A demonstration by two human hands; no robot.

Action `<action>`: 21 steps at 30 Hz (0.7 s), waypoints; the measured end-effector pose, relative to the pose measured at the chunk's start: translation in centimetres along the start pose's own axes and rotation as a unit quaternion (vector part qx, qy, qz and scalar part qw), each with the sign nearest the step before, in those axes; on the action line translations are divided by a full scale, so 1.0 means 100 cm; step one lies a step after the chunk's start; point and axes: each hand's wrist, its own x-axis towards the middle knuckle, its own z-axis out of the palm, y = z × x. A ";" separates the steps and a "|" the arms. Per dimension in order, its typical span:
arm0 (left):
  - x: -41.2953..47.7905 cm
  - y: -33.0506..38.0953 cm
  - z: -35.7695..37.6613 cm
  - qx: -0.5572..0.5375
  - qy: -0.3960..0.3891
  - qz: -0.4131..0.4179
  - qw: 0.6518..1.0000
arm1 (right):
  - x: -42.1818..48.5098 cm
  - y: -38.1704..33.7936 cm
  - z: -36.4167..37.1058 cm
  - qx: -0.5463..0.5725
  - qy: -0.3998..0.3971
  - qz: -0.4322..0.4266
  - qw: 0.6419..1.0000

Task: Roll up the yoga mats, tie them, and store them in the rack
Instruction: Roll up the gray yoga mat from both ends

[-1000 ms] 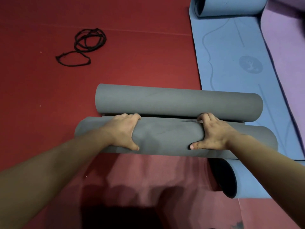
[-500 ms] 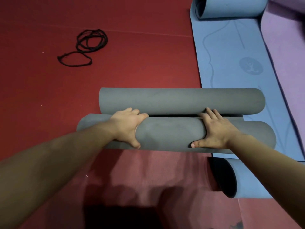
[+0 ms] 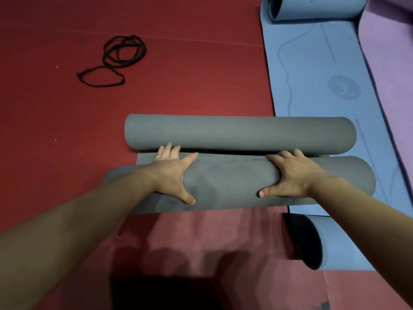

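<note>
Head: left hand [image 3: 172,176], right hand [image 3: 293,175] on near roll [image 3: 225,183]; second roll [image 3: 240,133], one cord [image 3: 125,64]

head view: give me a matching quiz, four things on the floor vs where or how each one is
1 cord
2 grey mat
3 blue mat
4 purple mat

a under left hand and right hand
b right edge of view
c coiled, far left
d round logo printed on it

Pairs: 1-c, 2-a, 3-d, 4-b

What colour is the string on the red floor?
Black; the coiled string shows clearly in the head view.
</note>
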 end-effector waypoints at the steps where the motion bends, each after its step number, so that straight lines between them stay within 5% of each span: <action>1: -0.001 0.000 0.001 0.007 0.014 0.001 1.000 | 0.000 0.000 0.001 0.002 0.004 0.000 1.000; 9: -0.024 0.019 0.041 0.118 0.206 0.081 0.968 | -0.001 0.001 0.002 -0.027 0.026 -0.019 0.999; 21: -0.008 0.004 -0.001 0.016 0.081 0.087 0.993 | -0.005 -0.008 0.010 0.038 0.001 0.004 0.999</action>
